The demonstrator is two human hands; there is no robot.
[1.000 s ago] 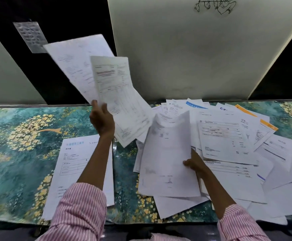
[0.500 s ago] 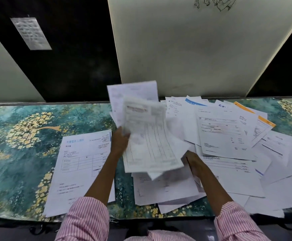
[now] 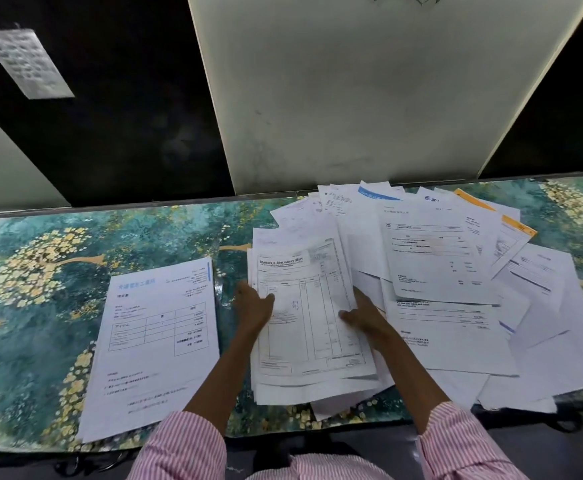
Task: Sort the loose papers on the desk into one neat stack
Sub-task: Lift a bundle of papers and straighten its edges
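Note:
A small bundle of sheets [image 3: 309, 317], topped by a printed stationery invoice, lies in front of me on the desk. My left hand [image 3: 253, 308] grips its left edge and my right hand [image 3: 364, 315] grips its right edge. To the right spreads a loose pile of papers [image 3: 456, 271], several overlapping at angles, some with blue or orange headers. On the left lies a separate neat stack of papers [image 3: 155, 344] with a blue heading on top, apart from both hands.
The desk [image 3: 40, 271] has a teal and gold patterned top, and its front edge runs just below the papers. A white panel [image 3: 369, 91] and dark wall rise right behind the desk. A small printed sheet [image 3: 25, 62] is stuck on the wall, upper left.
My left hand brought the raised sheets down from the upper left onto the sheet in my right hand. Both hands now hold the combined bundle by its sides, low over the desk.

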